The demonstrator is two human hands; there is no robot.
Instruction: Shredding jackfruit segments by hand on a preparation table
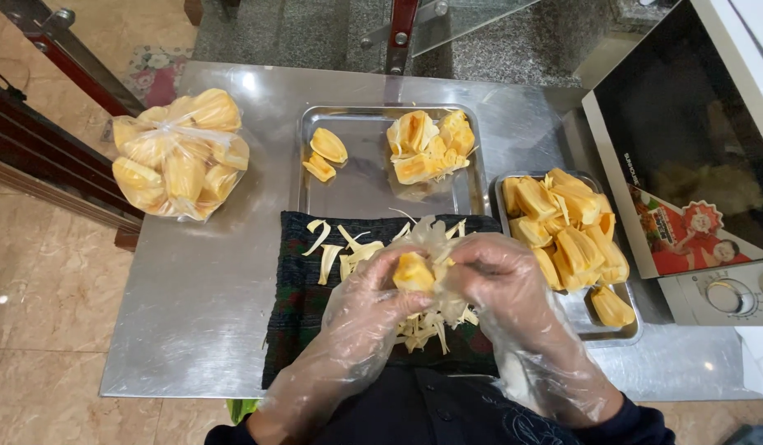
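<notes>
Both of my hands wear loose clear plastic gloves and meet over a dark cloth [295, 288]. My left hand [372, 298] and my right hand [497, 276] together grip one yellow jackfruit pod [414, 272], fingers pressed on either side of it. Pale stringy fibres [423, 325] lie on the cloth under my hands, and more strips [332, 251] lie just beyond them. A steel tray [361, 185] behind the cloth holds two peeled pieces [325, 152] and a heap of pods [429, 147].
A second steel tray [616, 330] at the right is piled with jackfruit pods [563, 231]. A clear bag of pods [181, 155] sits at the left of the steel table [192, 305]. A microwave oven [695, 156] stands at the right edge. Tiled floor lies to the left.
</notes>
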